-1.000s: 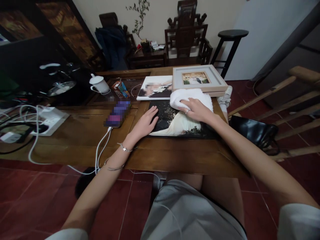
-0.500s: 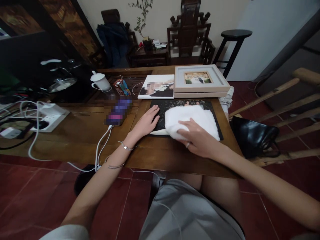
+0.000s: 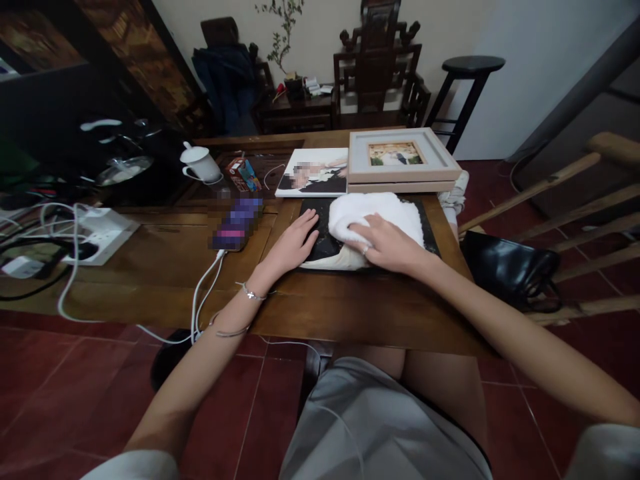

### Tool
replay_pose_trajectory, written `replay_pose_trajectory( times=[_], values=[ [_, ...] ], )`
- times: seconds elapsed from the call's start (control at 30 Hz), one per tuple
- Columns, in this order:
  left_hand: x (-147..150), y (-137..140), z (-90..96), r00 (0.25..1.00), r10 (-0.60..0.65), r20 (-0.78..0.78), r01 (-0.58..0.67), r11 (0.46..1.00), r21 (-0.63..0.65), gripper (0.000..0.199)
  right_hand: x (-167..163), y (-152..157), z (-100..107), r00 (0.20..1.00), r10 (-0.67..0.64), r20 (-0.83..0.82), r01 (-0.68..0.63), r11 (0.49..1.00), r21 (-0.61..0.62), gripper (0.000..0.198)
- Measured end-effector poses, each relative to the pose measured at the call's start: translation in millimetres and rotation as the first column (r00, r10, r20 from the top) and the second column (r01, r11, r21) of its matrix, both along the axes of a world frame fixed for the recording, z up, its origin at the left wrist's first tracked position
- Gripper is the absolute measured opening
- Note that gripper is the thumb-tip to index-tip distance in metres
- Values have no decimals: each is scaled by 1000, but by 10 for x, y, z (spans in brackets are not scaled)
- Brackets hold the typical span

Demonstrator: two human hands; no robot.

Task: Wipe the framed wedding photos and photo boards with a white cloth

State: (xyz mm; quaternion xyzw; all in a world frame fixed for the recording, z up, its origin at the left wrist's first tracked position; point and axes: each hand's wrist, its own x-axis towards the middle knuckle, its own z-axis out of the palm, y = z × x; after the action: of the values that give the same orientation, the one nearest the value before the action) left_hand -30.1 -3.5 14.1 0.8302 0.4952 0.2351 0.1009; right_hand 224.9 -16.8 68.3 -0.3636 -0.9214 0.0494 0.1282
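Observation:
A dark photo print or panel (image 3: 320, 230) lies flat on the wooden table in front of me, its lower edge showing a pale shape. My left hand (image 3: 299, 241) rests on its left edge with the fingers stretched out flat. Over the panel's middle and right lies a fluffy white towel (image 3: 383, 217), folded and bunched. My right hand (image 3: 387, 243) grips the towel's near side and presses it on the panel; a ring shows on one finger. Most of the panel's picture is hidden under the towel.
Behind the panel lie a white-edged photo canvas (image 3: 315, 173) and stacked picture frames (image 3: 403, 160). Left are a phone (image 3: 237, 225) on a charging cable, a lidded white cup (image 3: 200, 163), a small carton (image 3: 243, 175) and a power strip (image 3: 103, 237). A black bag (image 3: 507, 270) sits right, by a wooden chair.
My right hand has pushed the towel away from me and slightly left, uncovering more of the panel's near edge. My left hand stays in place.

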Motion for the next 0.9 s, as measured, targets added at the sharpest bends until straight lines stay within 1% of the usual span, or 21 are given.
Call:
replay_pose_trajectory(
  times=[0.07, 0.17, 0.27, 0.33, 0.4, 0.47, 0.57, 0.63, 0.73, 0.8, 0.9],
  values=[
    [-2, 1, 3, 1000, -2, 4, 2, 1000, -1, 51, -24, 219, 11, 999, -49, -5, 49, 999, 6, 41],
    [-4, 2, 7, 1000, -2, 2, 2, 1000, -6, 51, -60, 477, 14, 996, -86, -33, 86, 996, 10, 40],
    [-7, 8, 0, 1000, -5, 9, 5, 1000, -6, 52, -107, 590, 22, 992, -108, -62, 108, 994, 2, 36],
    [-11, 13, -11, 1000, -7, 16, 7, 1000, -2, 51, -142, 567, 30, 991, -125, -57, 125, 992, 5, 35],
    [-14, 17, -23, 1000, -9, 25, 9, 1000, 3, 51, -170, 467, 27, 990, -137, -33, 138, 990, 22, 35],
    [-16, 21, -32, 999, -9, 31, 9, 1000, 7, 53, -180, 296, 3, 993, -114, -3, 114, 993, 36, 36],
    [-19, 29, -37, 1000, -7, 30, 7, 1000, 1, 54, -160, -69, -61, 999, -29, 30, 28, 999, 38, 33],
    [-22, 32, -33, 1000, -9, 25, 9, 1000, -7, 53, -130, -341, -94, 1000, 20, 19, -21, 999, 43, 31],
    [-24, 33, -21, 1000, -8, 16, 8, 1000, -16, 51, -84, -679, -96, 991, 131, -12, -131, 991, 10, 32],
    [-25, 30, -13, 1000, -5, 15, 6, 1000, -22, 51, -62, -798, -76, 982, 185, -28, -185, 983, -9, 32],
    [-27, 26, -10, 1000, -7, 17, 7, 1000, -25, 51, -51, -786, -59, 979, 198, -41, -199, 980, -16, 30]
  ],
)
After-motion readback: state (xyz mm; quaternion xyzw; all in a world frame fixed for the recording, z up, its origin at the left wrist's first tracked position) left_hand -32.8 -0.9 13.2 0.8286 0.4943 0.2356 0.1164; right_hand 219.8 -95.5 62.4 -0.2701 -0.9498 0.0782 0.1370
